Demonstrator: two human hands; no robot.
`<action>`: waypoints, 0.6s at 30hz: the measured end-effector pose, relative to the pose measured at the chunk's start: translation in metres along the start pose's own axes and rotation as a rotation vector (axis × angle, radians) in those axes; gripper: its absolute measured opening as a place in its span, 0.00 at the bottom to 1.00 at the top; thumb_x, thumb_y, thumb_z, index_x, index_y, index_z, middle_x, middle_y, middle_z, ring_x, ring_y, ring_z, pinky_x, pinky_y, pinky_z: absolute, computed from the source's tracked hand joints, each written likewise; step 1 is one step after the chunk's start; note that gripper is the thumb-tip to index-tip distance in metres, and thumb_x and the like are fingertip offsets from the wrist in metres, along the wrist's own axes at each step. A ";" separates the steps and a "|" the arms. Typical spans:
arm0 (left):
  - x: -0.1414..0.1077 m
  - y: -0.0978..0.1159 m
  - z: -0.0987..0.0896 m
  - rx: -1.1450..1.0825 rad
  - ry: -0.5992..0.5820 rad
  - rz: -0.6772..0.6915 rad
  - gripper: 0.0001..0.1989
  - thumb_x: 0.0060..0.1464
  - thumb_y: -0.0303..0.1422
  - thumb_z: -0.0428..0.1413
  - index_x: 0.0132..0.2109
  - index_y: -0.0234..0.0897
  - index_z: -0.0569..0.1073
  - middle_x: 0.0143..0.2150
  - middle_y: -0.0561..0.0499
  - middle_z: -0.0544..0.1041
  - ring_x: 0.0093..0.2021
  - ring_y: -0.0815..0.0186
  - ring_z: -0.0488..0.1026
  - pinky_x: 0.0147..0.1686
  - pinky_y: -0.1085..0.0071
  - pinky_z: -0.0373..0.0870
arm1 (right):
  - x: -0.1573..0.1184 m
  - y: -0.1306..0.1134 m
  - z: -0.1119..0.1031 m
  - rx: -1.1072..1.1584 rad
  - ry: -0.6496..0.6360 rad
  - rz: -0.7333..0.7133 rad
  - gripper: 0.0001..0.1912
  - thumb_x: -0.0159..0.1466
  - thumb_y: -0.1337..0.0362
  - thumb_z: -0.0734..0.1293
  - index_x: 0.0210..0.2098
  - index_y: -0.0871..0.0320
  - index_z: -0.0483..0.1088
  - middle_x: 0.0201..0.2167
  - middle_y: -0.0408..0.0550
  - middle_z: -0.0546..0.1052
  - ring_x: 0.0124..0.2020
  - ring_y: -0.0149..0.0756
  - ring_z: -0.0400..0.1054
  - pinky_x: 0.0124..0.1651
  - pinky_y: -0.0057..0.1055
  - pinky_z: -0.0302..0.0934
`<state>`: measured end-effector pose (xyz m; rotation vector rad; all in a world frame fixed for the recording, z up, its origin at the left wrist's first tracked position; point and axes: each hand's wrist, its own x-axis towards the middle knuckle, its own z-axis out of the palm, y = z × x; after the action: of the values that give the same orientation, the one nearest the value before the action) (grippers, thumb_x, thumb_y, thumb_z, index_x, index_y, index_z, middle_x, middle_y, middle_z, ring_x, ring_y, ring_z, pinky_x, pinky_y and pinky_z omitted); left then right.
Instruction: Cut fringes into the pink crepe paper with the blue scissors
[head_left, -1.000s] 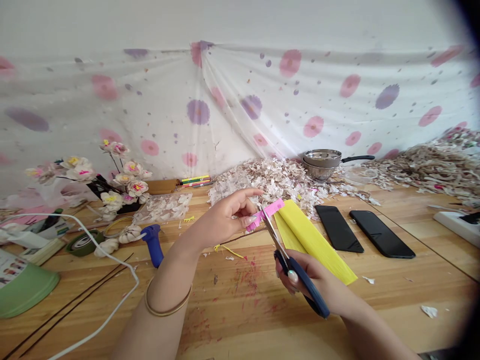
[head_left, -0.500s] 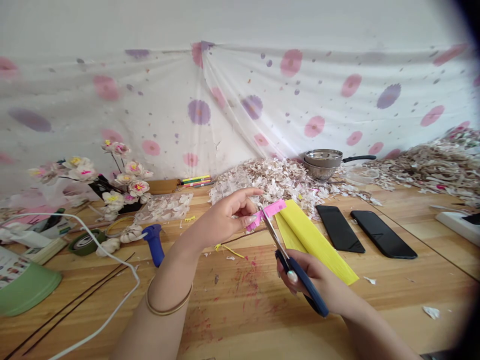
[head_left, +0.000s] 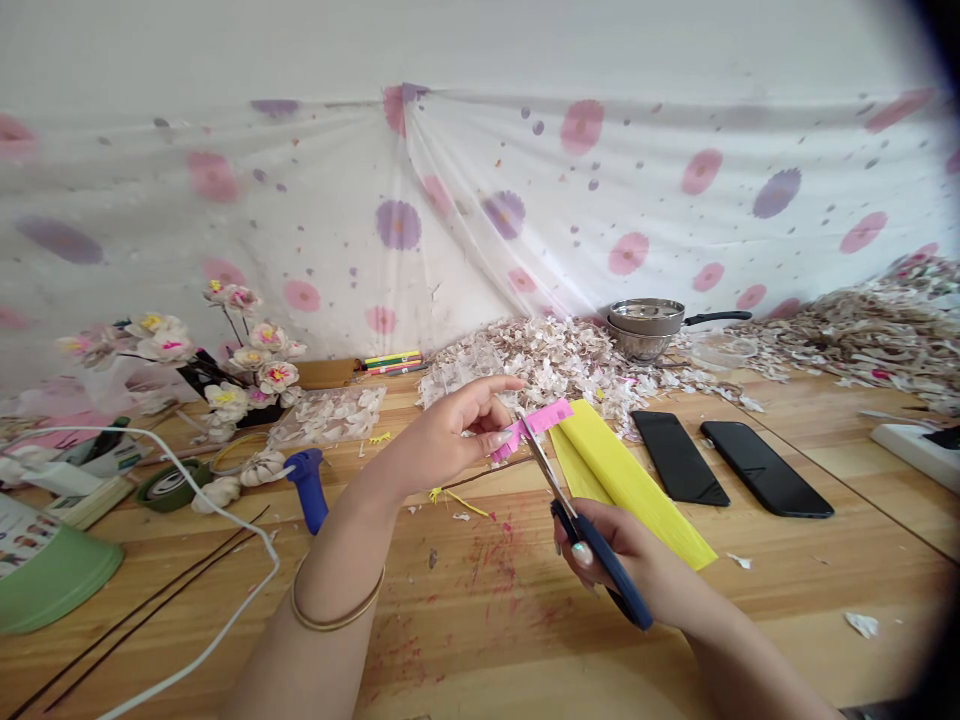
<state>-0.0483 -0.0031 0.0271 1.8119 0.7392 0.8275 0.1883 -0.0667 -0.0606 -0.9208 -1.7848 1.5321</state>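
Between the thumb and fingers of my left hand (head_left: 474, 425) is a narrow strip of pink paper (head_left: 550, 415), its near edge cut into a fringe. My right hand (head_left: 619, 550) is wrapped round the dark blue handles of a pair of scissors (head_left: 606, 562). Their blades point up and away, meeting the strip just right of my left fingertips. Beneath the strip and the scissors, a folded sheet of yellow crepe paper (head_left: 637, 490) lies slantwise on the wooden table (head_left: 465, 640). A thin stem with a yellow tuft (head_left: 436, 494) rests below my left wrist.
Two black phones (head_left: 679, 458) lie on the right. A heap of pale petals (head_left: 525, 360) spreads along the back beside metal bowls (head_left: 646, 328). On the left are a blue glue gun (head_left: 307, 488), a white cable (head_left: 259, 580), paper flowers (head_left: 277, 375) and a green container (head_left: 67, 580).
Almost everything is in the same place. The scissors and my right hand have shifted very slightly, with the blades still at the pink strip.
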 end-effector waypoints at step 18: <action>0.000 0.000 -0.001 0.009 0.001 0.025 0.26 0.59 0.36 0.61 0.61 0.34 0.64 0.33 0.54 0.74 0.35 0.67 0.70 0.39 0.67 0.64 | 0.001 0.001 0.000 -0.017 0.017 0.054 0.25 0.60 0.39 0.67 0.32 0.56 0.63 0.26 0.40 0.61 0.26 0.29 0.51 0.29 0.28 0.48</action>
<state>-0.0488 -0.0022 0.0273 1.8322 0.7229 0.8428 0.1879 -0.0662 -0.0613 -0.9952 -1.7762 1.5405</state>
